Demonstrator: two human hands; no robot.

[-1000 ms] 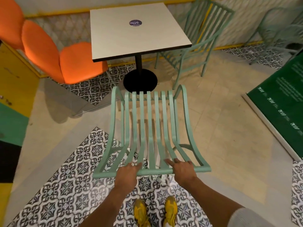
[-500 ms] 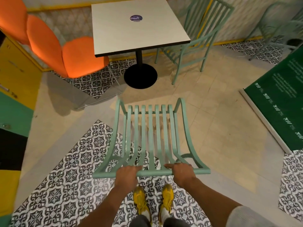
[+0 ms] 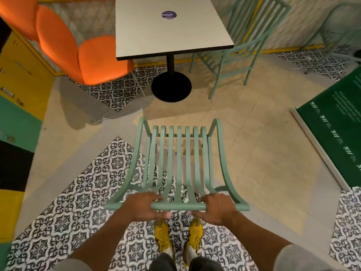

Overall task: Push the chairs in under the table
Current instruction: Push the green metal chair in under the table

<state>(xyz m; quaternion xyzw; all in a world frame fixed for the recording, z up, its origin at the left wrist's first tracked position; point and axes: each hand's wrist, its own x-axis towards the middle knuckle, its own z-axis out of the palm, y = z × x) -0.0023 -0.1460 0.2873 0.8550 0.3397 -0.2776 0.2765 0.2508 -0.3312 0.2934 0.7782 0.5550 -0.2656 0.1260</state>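
A mint-green slatted chair stands right in front of me, its seat pointing toward a white square table on a black pedestal base. My left hand and my right hand both grip the chair's top back rail. The chair's front edge sits short of the pedestal, with bare floor between them. An orange padded chair is at the table's left side. A second mint-green chair stands at its right side.
A yellow, green and black cabinet lines the left edge. A green sign board leans on the floor at right. Another mint-green chair stands at the far right by the wall. My yellow shoes are on patterned tiles.
The chair has come back away from the table; its front edge was near the pedestal base a second ago and floor now shows between them. Both hands stay on the back rail.
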